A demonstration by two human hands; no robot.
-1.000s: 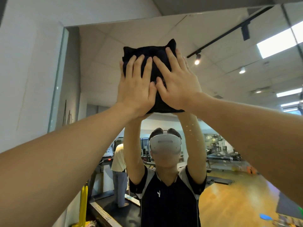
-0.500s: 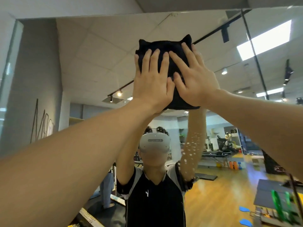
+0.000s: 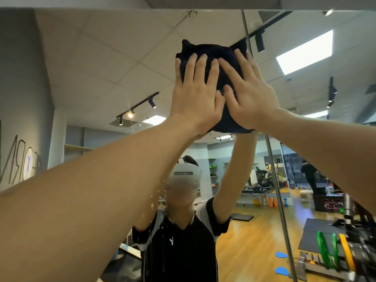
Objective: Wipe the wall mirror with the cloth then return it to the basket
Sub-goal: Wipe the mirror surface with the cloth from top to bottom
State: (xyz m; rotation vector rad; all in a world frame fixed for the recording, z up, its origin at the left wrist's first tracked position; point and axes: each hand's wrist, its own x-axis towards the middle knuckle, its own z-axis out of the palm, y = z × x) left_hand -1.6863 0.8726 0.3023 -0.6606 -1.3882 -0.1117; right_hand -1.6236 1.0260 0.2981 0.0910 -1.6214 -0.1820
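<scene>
Both hands up high: left hand (image 3: 196,96) and right hand (image 3: 249,94) press flat, fingers straight, on the black cloth (image 3: 211,51) against the wall mirror (image 3: 91,68), upper centre; cloth's middle hidden.

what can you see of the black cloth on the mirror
The black folded cloth looks soft and thick, like terry or microfibre, bunched into a rough square pad with two corners poking up at its top. It sits flat against the wall mirror, high up near the mirror's top edge, beside a vertical seam. The left hand and right hand press on it side by side with straight, spread fingers, covering most of its middle and lower part.
</scene>
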